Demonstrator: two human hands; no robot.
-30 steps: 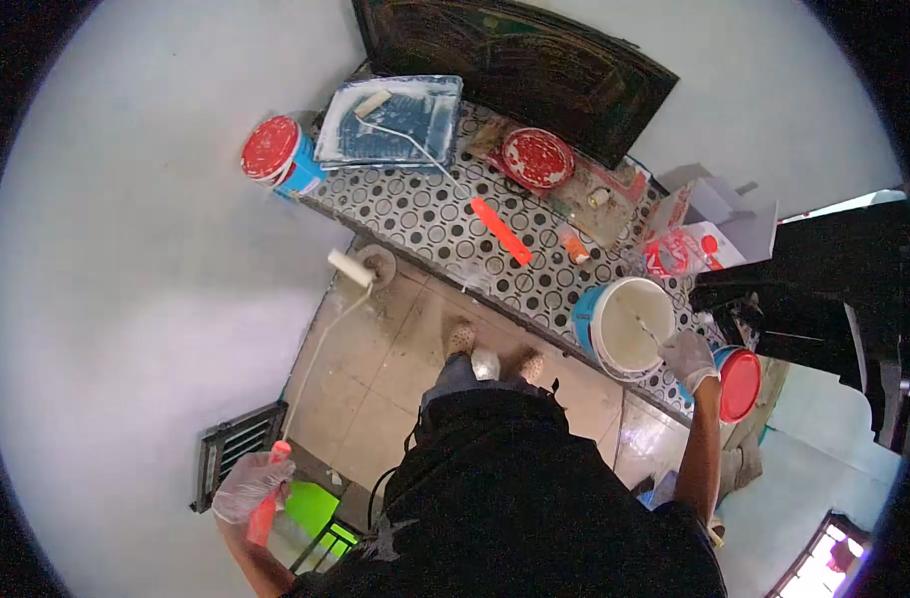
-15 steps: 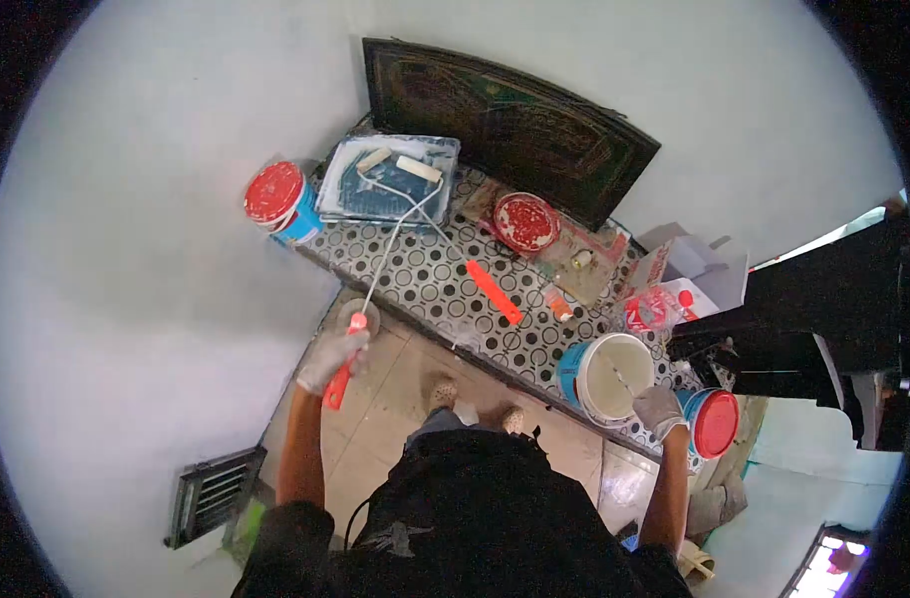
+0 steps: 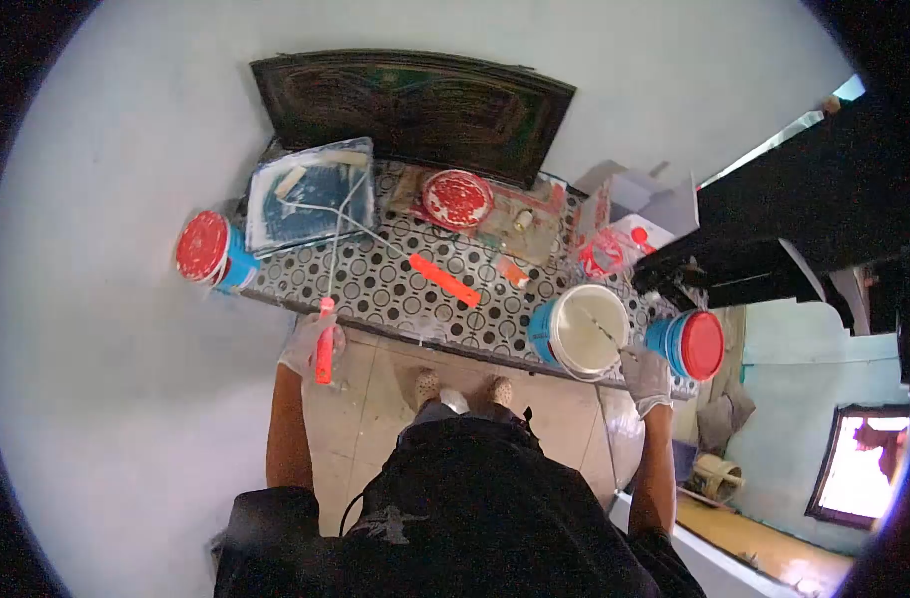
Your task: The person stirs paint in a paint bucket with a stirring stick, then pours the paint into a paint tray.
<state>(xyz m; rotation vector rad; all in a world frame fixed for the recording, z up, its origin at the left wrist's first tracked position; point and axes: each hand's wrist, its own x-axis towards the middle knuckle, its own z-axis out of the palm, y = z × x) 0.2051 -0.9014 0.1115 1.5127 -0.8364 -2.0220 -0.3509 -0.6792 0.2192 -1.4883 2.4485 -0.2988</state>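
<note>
Head view gives me my left hand (image 3: 308, 344) clenched round the red roller handle (image 3: 322, 367), its head beyond the fingers in the tray (image 3: 260, 211). My right hand (image 3: 646, 372) pinches a stir stick (image 3: 604, 329) that dips into the paint bucket (image 3: 541, 335) just ahead.

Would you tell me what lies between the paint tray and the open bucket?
An orange handle lies on the ledge between tray and bucket, head view.

a home under repainting: paint buckets (image 3: 579, 332), roller tray (image 3: 310, 194), tiled ledge (image 3: 395, 284).
</note>
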